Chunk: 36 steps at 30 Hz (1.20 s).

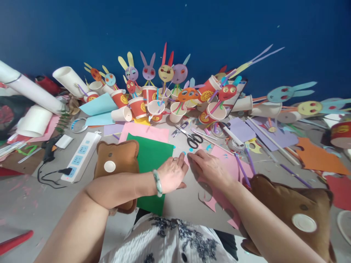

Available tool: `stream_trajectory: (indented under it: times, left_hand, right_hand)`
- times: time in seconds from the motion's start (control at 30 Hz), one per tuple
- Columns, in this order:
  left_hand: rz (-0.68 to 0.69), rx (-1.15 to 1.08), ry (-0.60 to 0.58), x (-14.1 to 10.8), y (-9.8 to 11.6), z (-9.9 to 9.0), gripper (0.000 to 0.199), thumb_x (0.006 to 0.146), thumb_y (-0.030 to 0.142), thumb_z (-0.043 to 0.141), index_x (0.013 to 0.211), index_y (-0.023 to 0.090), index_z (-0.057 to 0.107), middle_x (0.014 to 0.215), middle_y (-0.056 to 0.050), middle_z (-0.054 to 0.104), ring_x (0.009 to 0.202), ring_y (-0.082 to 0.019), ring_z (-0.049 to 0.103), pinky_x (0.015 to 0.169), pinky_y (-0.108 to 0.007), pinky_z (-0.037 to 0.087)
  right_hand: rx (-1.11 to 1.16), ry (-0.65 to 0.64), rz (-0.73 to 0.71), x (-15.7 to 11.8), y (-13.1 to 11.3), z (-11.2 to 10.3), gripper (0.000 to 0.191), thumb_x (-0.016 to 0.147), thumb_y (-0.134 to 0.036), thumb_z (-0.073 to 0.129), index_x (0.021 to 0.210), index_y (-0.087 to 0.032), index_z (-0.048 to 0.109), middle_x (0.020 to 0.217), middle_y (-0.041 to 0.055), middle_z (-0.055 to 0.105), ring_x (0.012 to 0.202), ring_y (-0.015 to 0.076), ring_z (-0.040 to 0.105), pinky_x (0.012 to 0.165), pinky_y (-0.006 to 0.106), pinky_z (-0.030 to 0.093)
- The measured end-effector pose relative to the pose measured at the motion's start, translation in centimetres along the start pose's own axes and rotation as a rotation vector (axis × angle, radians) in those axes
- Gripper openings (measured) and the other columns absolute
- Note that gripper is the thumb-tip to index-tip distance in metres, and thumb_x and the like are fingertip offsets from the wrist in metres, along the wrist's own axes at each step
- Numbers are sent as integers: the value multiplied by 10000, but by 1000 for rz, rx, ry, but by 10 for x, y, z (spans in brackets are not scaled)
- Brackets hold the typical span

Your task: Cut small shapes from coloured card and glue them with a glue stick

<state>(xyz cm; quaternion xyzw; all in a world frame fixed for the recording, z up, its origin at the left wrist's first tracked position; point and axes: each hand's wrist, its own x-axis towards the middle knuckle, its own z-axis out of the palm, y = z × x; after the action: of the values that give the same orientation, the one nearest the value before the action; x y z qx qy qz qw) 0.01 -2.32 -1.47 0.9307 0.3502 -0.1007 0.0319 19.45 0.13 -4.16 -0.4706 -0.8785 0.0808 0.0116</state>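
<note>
My left hand (pixel 172 174), with a ring and a pale green bangle, rests at the right edge of a green paper sheet (pixel 150 153). Its fingers are bent and apart, the index fingertip close to small blue paper dots (pixel 191 149). Opposite it, my right hand (pixel 207 166) has its fingers drawn together and lowered to the grey table (pixel 189 204). Whatever may be under those fingertips is hidden. Pink paper (pixel 218 155) with cut edges lies under and beside the right hand. Just beyond both hands lie black-handled scissors (pixel 193 140), partly opened.
Paper cups (pixel 138 107) with rabbit-faced paper figures (pixel 166 73) line the back by the blue wall. A power strip (pixel 82 157) and glue gun (pixel 52 148) lie left. Brown bear-shaped cushions (pixel 117 157) sit either side. Purple paper (pixel 274 133) and orange paper (pixel 320 157) lie right.
</note>
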Motion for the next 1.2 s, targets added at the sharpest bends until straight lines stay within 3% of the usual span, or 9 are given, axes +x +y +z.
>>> stream_trajectory:
  times: [0.27,0.57,1.2]
  left_hand:
    - [-7,-12,-32,2,0,-5,658,833,558,586,1216,30,506,1466,-311,353,1110,-310,584,900,-381,424]
    - [-40,-22,-24,4,1,1,840,838,580,562,1387,-25,369,1484,-315,318,1134,-316,558,911,-387,425]
    - [-26,5,-12,4,0,2,804,841,596,541,1360,-5,417,1473,-313,338,1155,-320,529,930,-396,408]
  right_hand:
    - [-159,2,85,2,-1,-3,371,871,-105,493,1240,-123,528,931,105,596,721,199,572,627,300,355]
    - [-198,-57,34,4,-2,-1,469,829,-85,547,1296,-116,503,1014,145,585,791,225,594,697,314,396]
    - [-212,-103,-47,0,-4,-5,599,757,-69,616,1335,-150,481,1014,130,589,853,263,562,735,338,333]
